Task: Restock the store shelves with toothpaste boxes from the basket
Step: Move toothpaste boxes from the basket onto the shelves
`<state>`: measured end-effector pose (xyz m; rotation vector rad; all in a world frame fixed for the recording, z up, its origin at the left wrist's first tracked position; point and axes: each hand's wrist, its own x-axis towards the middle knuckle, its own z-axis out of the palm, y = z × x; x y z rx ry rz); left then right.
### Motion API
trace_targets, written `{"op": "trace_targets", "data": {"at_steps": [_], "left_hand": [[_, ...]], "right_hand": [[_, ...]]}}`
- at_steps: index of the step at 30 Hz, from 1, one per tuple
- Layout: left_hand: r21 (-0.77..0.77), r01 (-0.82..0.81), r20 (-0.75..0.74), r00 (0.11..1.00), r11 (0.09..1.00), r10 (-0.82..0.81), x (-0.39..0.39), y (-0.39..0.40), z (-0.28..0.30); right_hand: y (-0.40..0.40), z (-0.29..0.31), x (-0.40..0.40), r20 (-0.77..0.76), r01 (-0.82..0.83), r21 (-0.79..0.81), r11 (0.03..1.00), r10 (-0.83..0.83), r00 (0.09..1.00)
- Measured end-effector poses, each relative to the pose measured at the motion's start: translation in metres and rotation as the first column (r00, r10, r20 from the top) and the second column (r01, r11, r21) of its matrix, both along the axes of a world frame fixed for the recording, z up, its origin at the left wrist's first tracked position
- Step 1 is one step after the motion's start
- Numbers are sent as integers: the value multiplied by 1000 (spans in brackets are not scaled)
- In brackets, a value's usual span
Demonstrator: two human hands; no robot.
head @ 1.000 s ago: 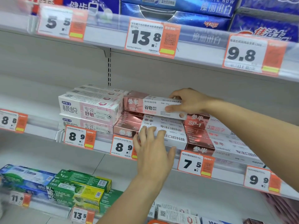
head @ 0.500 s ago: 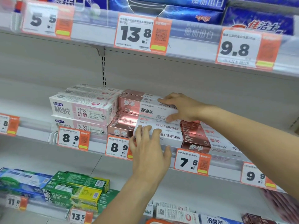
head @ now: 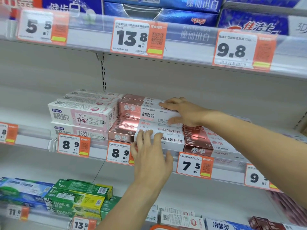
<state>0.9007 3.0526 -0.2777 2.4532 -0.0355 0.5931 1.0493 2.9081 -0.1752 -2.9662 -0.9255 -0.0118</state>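
Note:
A rose-and-white toothpaste box (head: 142, 112) lies on top of a stack of like boxes on the middle shelf (head: 36, 143). My right hand (head: 182, 112) grips its right end, fingers over the top and thumb under the front face. My left hand (head: 149, 153) is spread open, fingertips pressing the front of the lower rose-and-white boxes (head: 166, 136). The basket shows only as an orange rim (head: 159, 227) at the bottom edge.
Pink-and-white boxes (head: 83, 115) are stacked to the left, rose oralshark boxes (head: 207, 143) to the right. Orange price tags (head: 73, 145) line the shelf rail. The upper shelf holds blue boxes (head: 166, 15). Green Darlie boxes (head: 74, 201) lie on the lower shelf.
My right hand has slid the top box further left and back, until it sits next to the pink-and-white stack. My left hand stays pressed against the lower boxes.

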Motion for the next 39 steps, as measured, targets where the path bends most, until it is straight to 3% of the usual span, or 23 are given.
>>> {"op": "trace_targets", "data": {"at_steps": [29, 33, 37, 39], "left_hand": [[-3, -4, 14, 1000, 1000, 4, 1, -2, -1], [3, 6, 29, 1000, 1000, -6, 1, 1, -3], [29, -17, 19, 1000, 999, 17, 3, -2, -3], [30, -38, 30, 999, 999, 37, 4, -6, -4]], "right_hand": [[-7, -11, -3, 113, 24, 3, 1000, -24, 993], [-51, 9, -17, 95, 137, 171, 976, -155, 983], [-103, 10, -23, -29, 326, 100, 940, -324, 946], [-113, 5, -22, -85, 335, 170, 927, -325, 942]]}}
